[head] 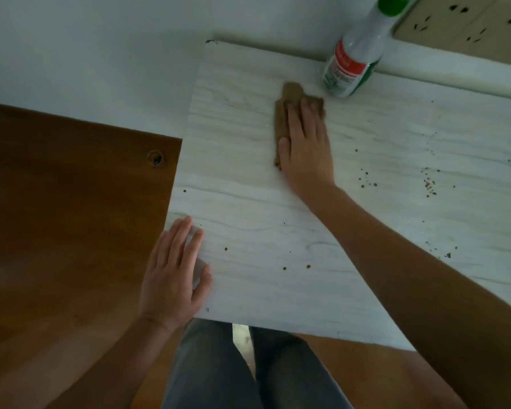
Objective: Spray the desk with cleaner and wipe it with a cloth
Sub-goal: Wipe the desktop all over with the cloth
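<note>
The desk (248,178) has a pale, wood-grain top with small brown crumbs scattered over it. A brown cloth (289,97) lies near the desk's far edge, and my right hand (306,143) presses flat on it with straight fingers. My left hand (174,270) rests flat on the desk's left front corner, fingers straight, holding nothing. A spray bottle (353,60) of cleaner, white with a red label and green top, stands upright at the back, just right of the cloth.
A brown wooden surface (71,216) with a round hole adjoins the desk on the left. A beige power strip (466,22) sits against the wall at the back right. My legs in grey trousers (219,373) show below the desk's front edge.
</note>
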